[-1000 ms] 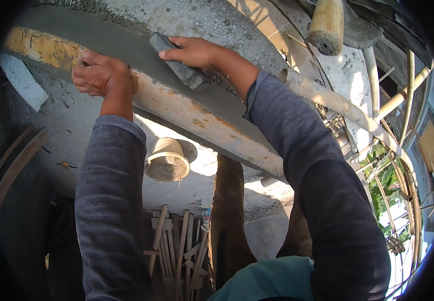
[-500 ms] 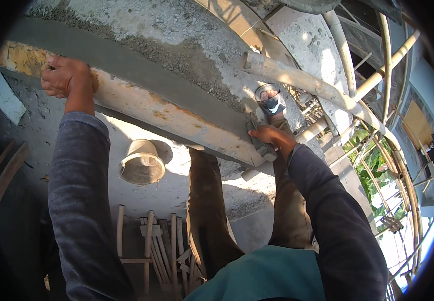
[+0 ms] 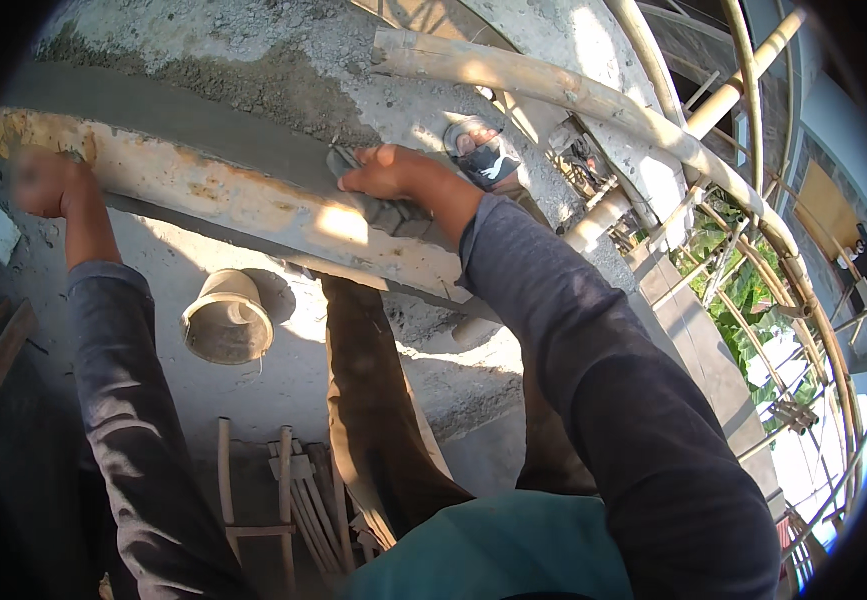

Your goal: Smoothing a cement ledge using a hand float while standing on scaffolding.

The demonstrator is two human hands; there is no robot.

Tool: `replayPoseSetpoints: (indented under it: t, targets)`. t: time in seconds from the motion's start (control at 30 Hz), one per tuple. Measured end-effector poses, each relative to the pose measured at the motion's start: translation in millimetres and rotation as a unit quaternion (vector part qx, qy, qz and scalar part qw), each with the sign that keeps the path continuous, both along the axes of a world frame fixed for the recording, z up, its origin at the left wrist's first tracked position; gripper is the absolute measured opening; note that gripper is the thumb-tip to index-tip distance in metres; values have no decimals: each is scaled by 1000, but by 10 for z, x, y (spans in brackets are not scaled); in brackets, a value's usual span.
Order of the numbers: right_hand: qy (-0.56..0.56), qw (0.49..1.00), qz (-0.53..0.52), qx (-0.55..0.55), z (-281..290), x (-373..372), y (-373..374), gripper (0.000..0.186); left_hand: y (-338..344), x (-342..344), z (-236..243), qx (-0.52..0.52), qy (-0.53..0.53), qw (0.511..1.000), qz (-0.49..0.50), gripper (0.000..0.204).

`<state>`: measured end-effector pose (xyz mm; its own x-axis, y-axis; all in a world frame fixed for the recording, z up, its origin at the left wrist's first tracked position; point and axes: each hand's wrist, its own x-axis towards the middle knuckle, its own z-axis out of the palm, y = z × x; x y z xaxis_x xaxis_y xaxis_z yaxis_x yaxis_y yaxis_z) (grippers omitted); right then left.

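A long pale board (image 3: 228, 190) with rusty-yellow stains runs across the upper left. Smooth wet grey mortar (image 3: 168, 115) lies along its far side. My left hand (image 3: 48, 182) is closed at the board's near edge, close to the left end; its fingers are partly blurred. Further right, my right hand (image 3: 383, 172) is closed around a small grey, mortar-coated tool (image 3: 338, 162), which touches the mortar's surface by the board. The palm hides most of this tool, so its exact kind is unclear. Lumpy grey mortar (image 3: 405, 218) sits on the board under my right wrist.
A dirty plastic bucket (image 3: 228, 318) tilts on the floor below the board. Thick bamboo poles (image 3: 553, 85) cross the upper right. My sandalled foot (image 3: 481, 150) stands beyond the board. Wooden sticks (image 3: 303, 500) lean at the bottom.
My right hand has travelled left along the board with the grey tool, from its right end toward the middle. My left hand has shifted slightly left. The whole view has swung right.
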<state>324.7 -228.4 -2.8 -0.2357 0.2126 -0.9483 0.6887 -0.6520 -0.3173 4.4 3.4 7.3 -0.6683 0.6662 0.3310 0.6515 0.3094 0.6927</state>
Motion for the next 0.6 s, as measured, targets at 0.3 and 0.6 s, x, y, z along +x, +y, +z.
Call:
replayPoseSetpoints:
  t: [0.3, 0.6]
  targets:
    - [18, 903, -420, -86, 1153, 510, -565, 65, -3696, 862, 1028, -333, -356, 873, 22, 20]
    - [276, 920, 253, 115, 1403, -2318, -73, 71, -4160, 1769, 1339, -495, -471, 620, -385, 54]
